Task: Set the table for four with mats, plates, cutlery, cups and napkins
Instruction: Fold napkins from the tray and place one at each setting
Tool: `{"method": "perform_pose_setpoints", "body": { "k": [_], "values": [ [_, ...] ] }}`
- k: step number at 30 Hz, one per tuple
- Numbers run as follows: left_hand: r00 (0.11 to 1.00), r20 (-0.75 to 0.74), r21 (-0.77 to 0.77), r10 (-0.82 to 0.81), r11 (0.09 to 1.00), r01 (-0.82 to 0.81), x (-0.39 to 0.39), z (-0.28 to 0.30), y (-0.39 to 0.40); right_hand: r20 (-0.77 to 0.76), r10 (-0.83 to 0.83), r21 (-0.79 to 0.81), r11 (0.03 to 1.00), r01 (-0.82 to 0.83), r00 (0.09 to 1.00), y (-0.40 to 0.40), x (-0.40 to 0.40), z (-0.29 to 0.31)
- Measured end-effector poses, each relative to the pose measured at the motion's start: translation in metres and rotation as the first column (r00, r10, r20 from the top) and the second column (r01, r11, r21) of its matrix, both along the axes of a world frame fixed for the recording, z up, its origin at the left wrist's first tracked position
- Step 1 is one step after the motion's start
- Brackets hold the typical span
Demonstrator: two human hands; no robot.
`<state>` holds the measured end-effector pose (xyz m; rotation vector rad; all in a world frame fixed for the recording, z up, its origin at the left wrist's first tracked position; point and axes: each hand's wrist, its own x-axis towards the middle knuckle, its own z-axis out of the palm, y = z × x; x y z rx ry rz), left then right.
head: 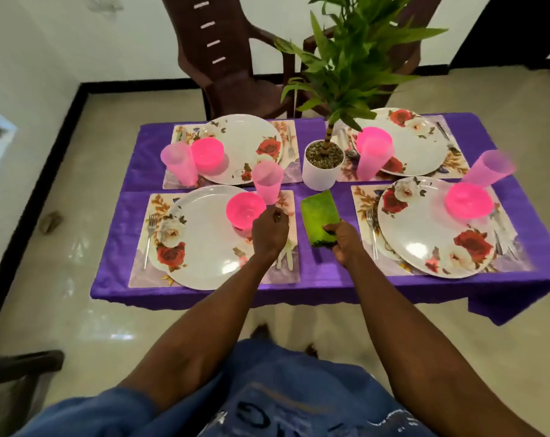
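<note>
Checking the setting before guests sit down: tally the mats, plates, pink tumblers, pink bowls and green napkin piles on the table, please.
Mats: 4
Plates: 4
Pink tumblers: 4
Pink bowls: 4
Green napkin piles: 1, held at its near end by the right hand
Total: 17

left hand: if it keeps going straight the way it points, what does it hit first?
Most likely the pink tumbler just beyond the left hand; its fingertips already sit close under the cup's base. The pink bowl lies slightly left of that line. Depth is unclear from one view.
</note>
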<state>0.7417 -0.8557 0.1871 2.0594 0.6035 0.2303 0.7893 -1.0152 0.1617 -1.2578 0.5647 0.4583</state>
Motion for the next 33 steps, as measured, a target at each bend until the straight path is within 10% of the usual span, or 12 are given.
{"method": "perform_pose_setpoints", "body": {
  "k": [13,21,33],
  "values": [
    [0.996,-0.091,0.012,0.011,1.000,-0.010,0.035,-0.004,0.010,-0.091,0.079,-0.201,0.975,-0.096,0.993,0.028,0.049,-0.016],
    [0.997,-0.078,0.047,-0.029,0.998,0.032,0.041,-0.009,0.012,-0.109,0.340,-0.740,0.599,-0.304,0.934,0.035,0.052,-0.023],
    [0.996,-0.065,0.048,-0.064,0.997,0.067,0.036,-0.015,0.011,-0.056,0.387,-0.728,0.615,-0.303,0.921,0.028,0.039,-0.018]
  ]
}}
